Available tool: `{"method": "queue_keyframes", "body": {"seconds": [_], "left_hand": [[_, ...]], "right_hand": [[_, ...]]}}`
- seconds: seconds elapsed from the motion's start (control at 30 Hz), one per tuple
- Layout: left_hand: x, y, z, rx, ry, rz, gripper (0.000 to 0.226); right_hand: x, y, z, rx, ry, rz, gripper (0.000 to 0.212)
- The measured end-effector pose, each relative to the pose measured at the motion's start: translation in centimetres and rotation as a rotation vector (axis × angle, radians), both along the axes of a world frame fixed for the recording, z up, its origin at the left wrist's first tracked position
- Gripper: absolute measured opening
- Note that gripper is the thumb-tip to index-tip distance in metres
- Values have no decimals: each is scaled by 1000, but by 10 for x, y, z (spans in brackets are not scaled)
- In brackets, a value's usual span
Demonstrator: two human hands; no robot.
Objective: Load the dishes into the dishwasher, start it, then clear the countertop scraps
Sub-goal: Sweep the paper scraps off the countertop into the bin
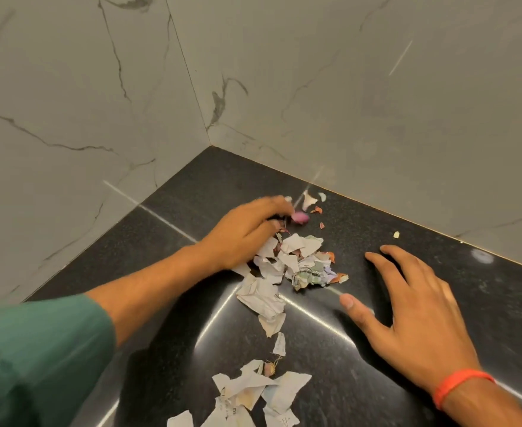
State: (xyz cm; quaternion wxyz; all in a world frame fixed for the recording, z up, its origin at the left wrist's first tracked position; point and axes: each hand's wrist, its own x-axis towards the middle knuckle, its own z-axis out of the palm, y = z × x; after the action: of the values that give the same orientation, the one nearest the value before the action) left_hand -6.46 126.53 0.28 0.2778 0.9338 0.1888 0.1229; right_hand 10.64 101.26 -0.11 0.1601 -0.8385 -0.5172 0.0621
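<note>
My left fingers (272, 211) are curled down at the back of the scrap pile, and I can't tell if they pinch anything; they're blurred, right beside a small pink onion piece (300, 217). The left hand (244, 232) sits at the pile's far-left edge, its heel on torn paper. My right hand (419, 306) lies flat on the dark counter (438, 365), fingers spread and holding nothing, just right of the pile, with an orange band (459, 385) on that wrist.

The scraps are in two groups. The main pile of torn paper (296, 263) lies between my hands near the corner, with peel bits mixed in. A second cluster of paper pieces (253, 392) lies nearer me at the bottom edge. Loose strays: a few peel flakes (316, 210) toward the wall and one pale crumb (396, 234) well apart on the right.

Handling guess: all of it is very light, thin and limp. The paper will crumple and slide easily on the glossy counter, and the flakes look brittle. Pinching single bits would be slow. Better to cup both hands around the outside edges and sweep inward, then scoop from underneath. Small flakes may slip out.

Dishwasher not in view; this looks like the scrap-clearing stage.
</note>
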Motion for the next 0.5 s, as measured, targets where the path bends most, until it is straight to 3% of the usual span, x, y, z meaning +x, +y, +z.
{"method": "queue_keyframes", "body": {"seconds": [0.07,0.17,0.27,0.4,0.5], "left_hand": [[-9,-26,1,-99,-89,4,41],[4,-16,3,-60,-164,160,40],[36,7,6,-19,-83,226,48],[62,-13,-6,103,140,-58,56],[38,-43,-2,-20,76,-173,47]], "right_hand": [[0,0,0,2,7,-5,93],[-1,0,1,-6,6,-8,95],[-1,0,2,-3,10,-5,94],[-2,0,3,9,14,-5,97],[0,0,3,23,41,-7,101]]}}
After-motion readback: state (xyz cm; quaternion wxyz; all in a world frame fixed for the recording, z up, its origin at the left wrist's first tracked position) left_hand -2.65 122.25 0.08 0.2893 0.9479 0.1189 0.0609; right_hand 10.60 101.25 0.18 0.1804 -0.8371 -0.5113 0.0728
